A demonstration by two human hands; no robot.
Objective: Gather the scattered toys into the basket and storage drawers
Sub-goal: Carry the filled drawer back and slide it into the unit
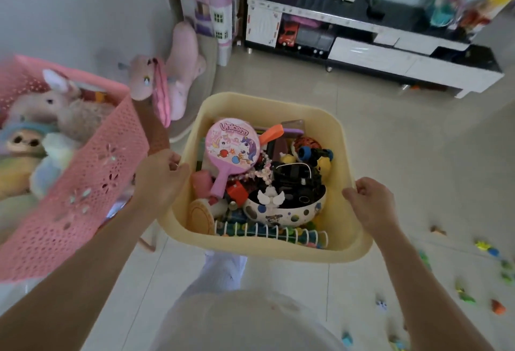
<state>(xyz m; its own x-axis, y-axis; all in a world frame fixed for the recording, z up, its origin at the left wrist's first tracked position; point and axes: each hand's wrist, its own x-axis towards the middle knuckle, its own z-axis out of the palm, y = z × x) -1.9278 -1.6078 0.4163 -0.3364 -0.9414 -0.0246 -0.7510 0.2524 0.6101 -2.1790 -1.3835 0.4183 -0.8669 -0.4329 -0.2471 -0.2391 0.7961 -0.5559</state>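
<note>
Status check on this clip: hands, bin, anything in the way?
Left hand and right hand grip the yellow bin rims. Bin full of toys. Small toys scattered on floor, right.

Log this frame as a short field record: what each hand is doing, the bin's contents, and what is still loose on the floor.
left hand: grips the left rim of the yellow bin
right hand: grips the bin's right rim
bin state: appears held above the floor, full of toys
top item: pink unicorn paddle
beside bin: pink basket on the left, holding plush toys
still loose: small toys scattered on the floor at right
</note>
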